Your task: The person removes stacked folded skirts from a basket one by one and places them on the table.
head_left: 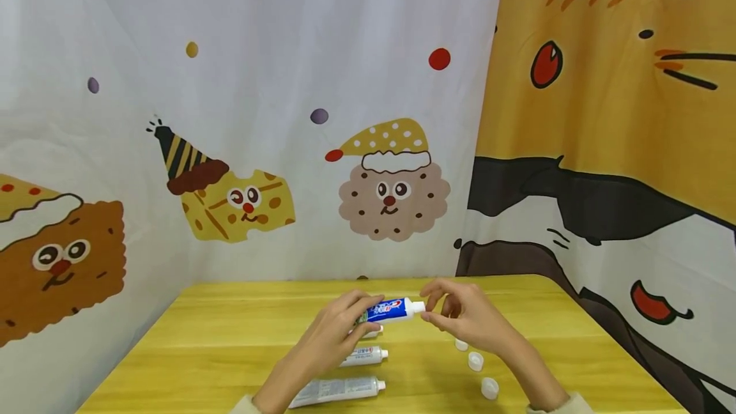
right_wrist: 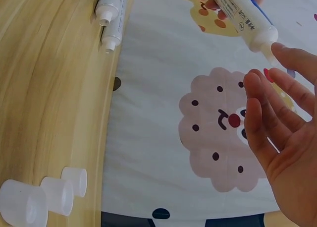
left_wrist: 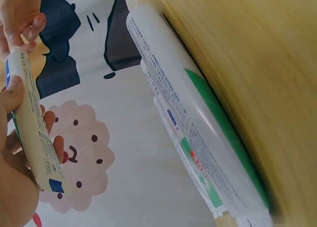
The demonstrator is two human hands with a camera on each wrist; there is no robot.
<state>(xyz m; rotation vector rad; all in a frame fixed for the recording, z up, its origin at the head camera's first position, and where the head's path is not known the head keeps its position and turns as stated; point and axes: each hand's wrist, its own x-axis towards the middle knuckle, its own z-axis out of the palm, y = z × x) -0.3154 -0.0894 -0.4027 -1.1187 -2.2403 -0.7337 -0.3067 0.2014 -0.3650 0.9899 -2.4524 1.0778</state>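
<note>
In the head view, my left hand (head_left: 336,324) grips a blue and white toothpaste tube (head_left: 391,309) around its body, its white cap (head_left: 418,306) pointing right. My right hand (head_left: 468,312) is at that cap, thumb and forefinger spread to either side with the thumb tip right at it. The other fingers curve loosely. In the right wrist view the fingertips (right_wrist: 278,49) overlap the end of the white cap. Below the hands lie other toothpaste tubes (head_left: 339,390), their small white nozzles showing. Three loose white caps (head_left: 475,361) sit beneath my right hand.
Everything lies on a yellow wood-grain table (head_left: 218,337). The tubes are lined up one behind another, nozzles to the right, with the caps in a row farther right. A patterned curtain (head_left: 259,50) hangs behind the table's far edge.
</note>
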